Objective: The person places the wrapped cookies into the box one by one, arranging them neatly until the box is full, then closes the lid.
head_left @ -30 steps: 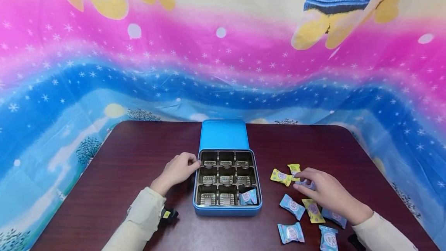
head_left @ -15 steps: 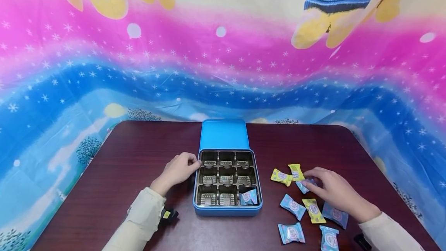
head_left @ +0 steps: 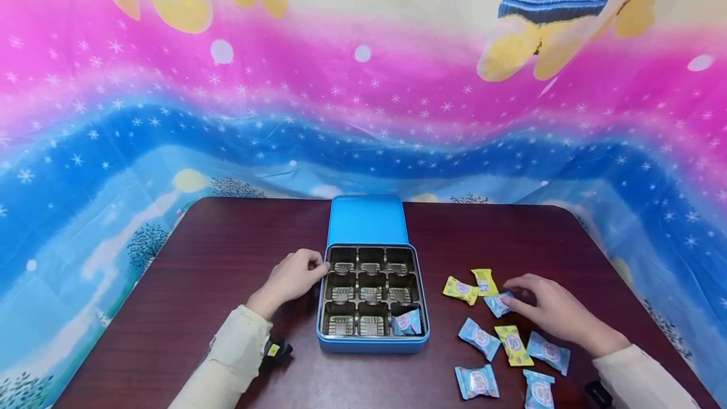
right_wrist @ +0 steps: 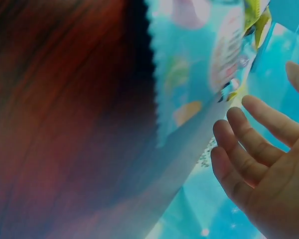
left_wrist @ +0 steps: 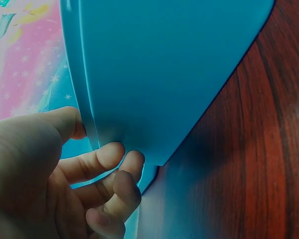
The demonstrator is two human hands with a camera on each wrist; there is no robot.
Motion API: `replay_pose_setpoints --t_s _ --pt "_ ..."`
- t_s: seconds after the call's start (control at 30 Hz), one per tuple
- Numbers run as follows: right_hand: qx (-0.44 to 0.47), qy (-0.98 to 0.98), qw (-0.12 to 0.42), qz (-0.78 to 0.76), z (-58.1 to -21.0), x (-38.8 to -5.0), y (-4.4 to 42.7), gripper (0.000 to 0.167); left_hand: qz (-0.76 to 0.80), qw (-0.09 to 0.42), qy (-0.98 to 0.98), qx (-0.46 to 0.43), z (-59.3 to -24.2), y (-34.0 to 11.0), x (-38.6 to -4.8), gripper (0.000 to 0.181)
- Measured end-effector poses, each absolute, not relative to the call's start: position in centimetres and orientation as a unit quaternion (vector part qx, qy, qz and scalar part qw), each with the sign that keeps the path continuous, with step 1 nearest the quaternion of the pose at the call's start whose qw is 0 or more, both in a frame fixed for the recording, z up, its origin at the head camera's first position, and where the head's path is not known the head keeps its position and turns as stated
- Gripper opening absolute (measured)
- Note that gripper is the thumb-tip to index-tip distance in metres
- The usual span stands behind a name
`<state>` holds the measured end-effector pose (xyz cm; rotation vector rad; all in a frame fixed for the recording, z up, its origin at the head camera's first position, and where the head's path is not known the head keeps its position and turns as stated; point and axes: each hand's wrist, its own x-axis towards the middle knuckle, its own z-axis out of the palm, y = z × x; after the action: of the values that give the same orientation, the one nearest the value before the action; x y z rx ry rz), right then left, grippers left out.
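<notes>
A blue tin box (head_left: 372, 347) stands at the table's middle, its tray divided into several compartments. One blue wrapped candy (head_left: 407, 322) sits in its near right compartment. At the tin's left edge is my left hand (head_left: 292, 278); in the left wrist view its thumb meets the rim and its curled fingers lie against the side wall. My right hand (head_left: 559, 311) hovers to the right with fingers extended and parted, holding nothing, as the right wrist view also shows. Its fingertips are beside a blue candy (head_left: 497, 304), and I cannot tell whether they touch it.
Around the right hand lie yellow candies (head_left: 513, 345) and blue candies (head_left: 477, 382), loose on the dark red table (head_left: 255, 226). A flat blue lid (head_left: 367, 219) extends behind the tin. A patterned cloth (head_left: 363, 112) hangs beyond the far table edge.
My right hand has drawn back to the right, and its fingers have come off the blue candy beside the yellow ones, which now shows more fully. The left hand stays at the tin.
</notes>
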<state>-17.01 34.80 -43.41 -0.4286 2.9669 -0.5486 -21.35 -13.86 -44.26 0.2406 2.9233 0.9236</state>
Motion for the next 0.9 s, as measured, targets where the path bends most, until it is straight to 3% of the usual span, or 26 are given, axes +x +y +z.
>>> replay_pose_setpoints --t_s 0.33,0.9 --pt "-0.167 0.961 0.095 -0.200 -44.2 -17.7 36.3 0.060 0.299 0.032 0.951 0.077 -44.3 -13.8 -21.4 0.033" --pt "-0.219 0.915 0.138 -0.310 -45.2 -18.9 38.3 0.047 0.301 0.032 0.950 0.076 -44.3 -13.8 -21.3 0.032"
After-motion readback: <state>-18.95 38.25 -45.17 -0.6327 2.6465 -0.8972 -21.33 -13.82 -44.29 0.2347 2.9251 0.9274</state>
